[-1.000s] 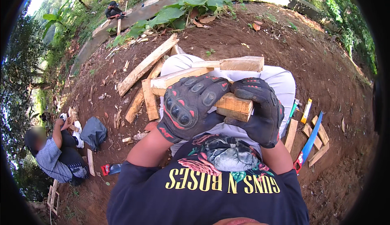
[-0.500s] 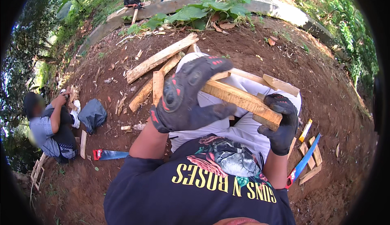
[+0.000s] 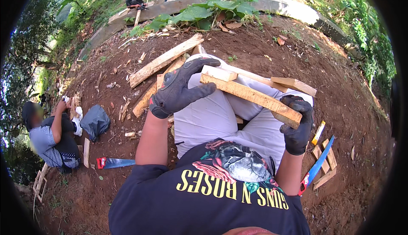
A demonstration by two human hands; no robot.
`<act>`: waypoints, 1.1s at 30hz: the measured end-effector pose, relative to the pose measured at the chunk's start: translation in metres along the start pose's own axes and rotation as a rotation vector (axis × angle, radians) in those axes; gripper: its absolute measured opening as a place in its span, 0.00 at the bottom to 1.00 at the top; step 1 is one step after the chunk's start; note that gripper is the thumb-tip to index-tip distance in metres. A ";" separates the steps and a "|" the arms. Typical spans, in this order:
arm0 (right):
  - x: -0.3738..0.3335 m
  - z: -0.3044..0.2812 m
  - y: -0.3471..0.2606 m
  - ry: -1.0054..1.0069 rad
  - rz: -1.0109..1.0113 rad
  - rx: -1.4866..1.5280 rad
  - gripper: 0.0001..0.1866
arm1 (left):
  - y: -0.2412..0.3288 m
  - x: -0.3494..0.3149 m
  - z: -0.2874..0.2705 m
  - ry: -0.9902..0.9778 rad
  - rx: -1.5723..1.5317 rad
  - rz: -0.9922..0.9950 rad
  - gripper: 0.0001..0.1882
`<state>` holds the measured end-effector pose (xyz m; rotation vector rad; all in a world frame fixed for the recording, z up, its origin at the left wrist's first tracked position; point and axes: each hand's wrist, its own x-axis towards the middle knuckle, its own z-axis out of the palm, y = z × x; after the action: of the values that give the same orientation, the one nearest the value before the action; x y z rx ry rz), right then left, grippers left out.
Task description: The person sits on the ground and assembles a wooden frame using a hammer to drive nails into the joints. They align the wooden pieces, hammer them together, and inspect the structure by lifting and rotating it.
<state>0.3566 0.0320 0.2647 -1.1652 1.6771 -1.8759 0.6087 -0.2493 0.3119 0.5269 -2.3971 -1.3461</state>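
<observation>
A frame of pale wooden bars (image 3: pixel 250 97) sits over my lap, its near bar slanting down to the right. At that bar's right end my gloved right hand (image 3: pixel 297 122) is closed around the wood. A short crosspiece (image 3: pixel 219 73) shows at the bar's left end. Around that end, my gloved left hand (image 3: pixel 182 86) has its thumb and fingers spread apart; whether it touches the wood I cannot tell. Both gloves are black, the left with red marks. Behind, another bar (image 3: pixel 255 78) and a flat end piece (image 3: pixel 294 85) belong to the frame or rest against it.
Rough planks (image 3: pixel 165 61) lie ahead on brown soil. A blue handsaw (image 3: pixel 318 165) rests on wood offcuts (image 3: pixel 326 177) at right, near a yellow tool (image 3: pixel 318 133). Another saw (image 3: pixel 117 163) lies left. One person (image 3: pixel 53 137) sits beside a dark bag (image 3: pixel 96 121); another (image 3: pixel 135 0) works far off.
My left hand has drawn back leftward from the near bar, its fingers opening and uncovering the crosspiece. The frame has shifted slightly right in my right hand.
</observation>
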 end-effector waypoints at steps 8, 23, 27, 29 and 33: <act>0.003 -0.010 -0.006 -0.061 0.040 -0.025 0.41 | 0.022 0.019 0.010 0.032 0.078 0.111 0.31; 0.017 0.015 -0.048 -0.334 -0.083 -0.300 0.38 | 0.091 0.018 0.047 -0.083 0.513 0.390 0.28; 0.009 0.026 -0.044 -0.300 -0.074 -0.349 0.35 | 0.093 0.013 0.054 -0.101 0.490 0.342 0.31; 0.010 0.025 -0.052 -0.326 -0.060 -0.421 0.34 | 0.094 0.013 0.054 -0.101 0.498 0.333 0.32; 0.003 0.027 -0.048 -0.314 -0.114 -0.420 0.34 | 0.089 0.010 0.053 -0.128 0.459 0.353 0.30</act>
<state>0.3877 0.0229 0.3102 -1.6504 1.8988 -1.3367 0.5619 -0.1721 0.3640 0.1126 -2.7493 -0.7027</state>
